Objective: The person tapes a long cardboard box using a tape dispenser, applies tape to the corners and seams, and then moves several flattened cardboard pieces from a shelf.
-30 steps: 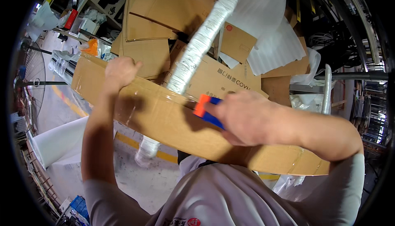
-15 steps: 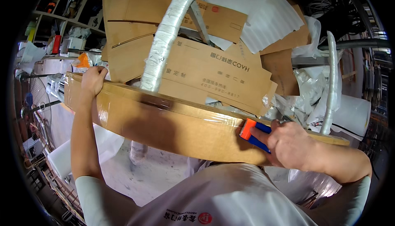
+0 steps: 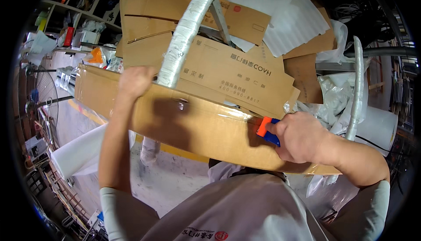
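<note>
Cardboard box [image 3: 193, 127]: left hand [image 3: 135, 81] grips its edge, right hand [image 3: 298, 136] clutches orange-blue tool [image 3: 265, 130].

Single head-worn fisheye view, angled downward.
The long cardboard box [image 3: 193, 129] is seen close, from just above the chest; edges are bent near the rim.

A grey concrete floor [image 3: 175, 184] with a yellow line [image 3: 188, 153] carries a white foam roll [image 3: 83, 153].
</note>
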Motion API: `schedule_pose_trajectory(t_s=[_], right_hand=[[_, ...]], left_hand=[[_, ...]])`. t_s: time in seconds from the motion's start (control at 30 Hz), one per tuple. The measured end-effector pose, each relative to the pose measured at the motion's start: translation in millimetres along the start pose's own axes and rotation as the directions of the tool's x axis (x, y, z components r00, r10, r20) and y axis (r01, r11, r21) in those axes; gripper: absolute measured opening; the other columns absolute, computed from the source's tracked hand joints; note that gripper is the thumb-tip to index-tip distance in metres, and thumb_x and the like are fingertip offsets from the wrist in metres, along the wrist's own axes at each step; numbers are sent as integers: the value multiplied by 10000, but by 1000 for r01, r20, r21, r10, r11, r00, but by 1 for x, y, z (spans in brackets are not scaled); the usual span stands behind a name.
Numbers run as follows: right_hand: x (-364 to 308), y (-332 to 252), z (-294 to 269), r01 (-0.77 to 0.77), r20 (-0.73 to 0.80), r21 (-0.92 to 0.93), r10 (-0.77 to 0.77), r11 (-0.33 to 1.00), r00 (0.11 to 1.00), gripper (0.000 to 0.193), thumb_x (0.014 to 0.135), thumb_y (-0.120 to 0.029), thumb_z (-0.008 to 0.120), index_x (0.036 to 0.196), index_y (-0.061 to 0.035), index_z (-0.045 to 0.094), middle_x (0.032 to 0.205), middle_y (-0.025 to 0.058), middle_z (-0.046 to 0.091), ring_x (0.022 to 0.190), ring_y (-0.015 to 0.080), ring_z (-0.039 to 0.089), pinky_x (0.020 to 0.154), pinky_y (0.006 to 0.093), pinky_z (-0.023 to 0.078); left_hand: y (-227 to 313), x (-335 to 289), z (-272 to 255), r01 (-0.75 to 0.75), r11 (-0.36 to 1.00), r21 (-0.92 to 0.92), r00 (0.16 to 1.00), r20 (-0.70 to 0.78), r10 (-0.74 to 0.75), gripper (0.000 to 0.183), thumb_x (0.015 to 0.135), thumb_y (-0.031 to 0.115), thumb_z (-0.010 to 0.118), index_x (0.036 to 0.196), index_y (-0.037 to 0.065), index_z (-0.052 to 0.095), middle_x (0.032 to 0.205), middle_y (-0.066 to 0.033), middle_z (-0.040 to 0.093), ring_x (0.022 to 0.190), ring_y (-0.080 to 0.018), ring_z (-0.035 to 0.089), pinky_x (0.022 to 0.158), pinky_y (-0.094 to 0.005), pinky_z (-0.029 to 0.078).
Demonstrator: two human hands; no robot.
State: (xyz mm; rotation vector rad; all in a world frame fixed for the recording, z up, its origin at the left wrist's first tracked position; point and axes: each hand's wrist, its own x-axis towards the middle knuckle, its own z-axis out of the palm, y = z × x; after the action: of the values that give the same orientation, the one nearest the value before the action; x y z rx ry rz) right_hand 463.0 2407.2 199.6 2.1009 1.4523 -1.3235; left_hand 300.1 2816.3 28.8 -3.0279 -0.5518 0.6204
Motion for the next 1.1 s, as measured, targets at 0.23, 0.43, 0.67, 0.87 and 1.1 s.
schedule_pose_trajectory(t_s=[0.23, 0.43, 0.67, 0.87, 1.1], right_hand=[[4, 11, 15, 41, -32, -25, -42, 999, 999, 318, 774, -257, 704, 1022, -60, 728, 892, 157, 733, 916, 363, 695, 833, 451, 551], [-5, 24, 23, 124, -148, 63, -114, 990, 982, 298, 775, -219, 691, 1001, -29, 729, 909, 190, 728, 941, 384, 691, 852, 457, 546], [-50, 98, 67, 498, -366, 116, -429, 860, 826, 240, 779, -173, 682, 967, -33, 731, 889, 190, 717, 899, 357, 695, 749, 429, 566], [-229, 262, 162, -79, -57, 37, 81, 996, 995, 462, 727, -255, 767, 1178, -165, 711, 701, 134, 671, 706, 401, 658, 700, 483, 554], [-321, 280, 235, -59, -542, 510, 374, 858, 753, 720, 639, -110, 803, 1342, -86, 650, 814, 173, 574, 708, 348, 578, 734, 407, 517]], left_hand=[[187, -30, -21, -90, 960, -265, 995, 28, 101, 503, 1005, 406, 409, 769, 63, 691, 852, -191, 710, 826, -406, 675, 788, -530, 521], [254, -40, -41, 67, 959, -275, 992, 125, -33, 556, 1037, 390, 365, 867, 24, 748, 924, -214, 733, 902, -386, 706, 868, -501, 528], [289, -37, -41, 246, 960, -134, 968, 74, -238, 589, 1013, 445, 360, 927, 1, 736, 994, -245, 721, 962, -409, 691, 899, -512, 517], [273, -36, -25, 302, 932, -200, 945, -65, -320, 535, 991, 461, 452, 940, 20, 750, 966, -273, 708, 955, -433, 680, 905, -512, 513], [287, -43, -24, 378, 918, -118, 917, -87, -389, 514, 991, 455, 456, 906, 47, 758, 950, -243, 720, 921, -417, 686, 892, -506, 526]])
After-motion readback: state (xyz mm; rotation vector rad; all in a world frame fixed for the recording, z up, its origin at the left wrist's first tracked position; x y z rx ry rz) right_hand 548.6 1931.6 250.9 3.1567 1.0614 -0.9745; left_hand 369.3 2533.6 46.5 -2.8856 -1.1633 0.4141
